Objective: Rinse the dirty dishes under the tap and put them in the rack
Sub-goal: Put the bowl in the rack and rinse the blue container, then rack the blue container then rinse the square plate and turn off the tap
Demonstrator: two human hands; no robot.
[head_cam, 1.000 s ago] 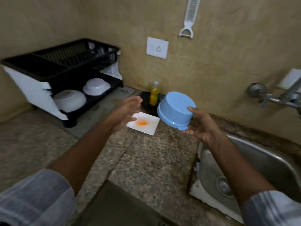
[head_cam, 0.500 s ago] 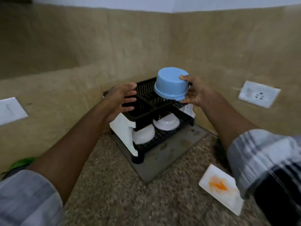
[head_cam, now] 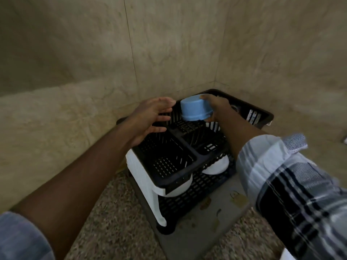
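My right hand [head_cam: 216, 107] grips a light blue bowl [head_cam: 194, 109], turned upside down, at the back of the upper tier of the black two-tier dish rack [head_cam: 163, 166]. The bowl's rim is just at or above the upper tray. My left hand [head_cam: 150, 119] hovers with fingers spread beside the bowl on its left, over the tray, holding nothing. On the lower tier lie two white bowls [head_cam: 216, 166], upside down and partly hidden by the upper tray.
The rack stands in a corner of beige tiled walls on a grey mat [head_cam: 197, 231] over a speckled granite counter [head_cam: 112, 231]. A white rack leg [head_cam: 146, 188] faces me. The corner of a white plate [head_cam: 287, 255] shows at the bottom edge.
My view has swung from the sink to the rack. Both hands moved forward over the upper tier, and the blue bowl came down from above the rack to the tray's back part.
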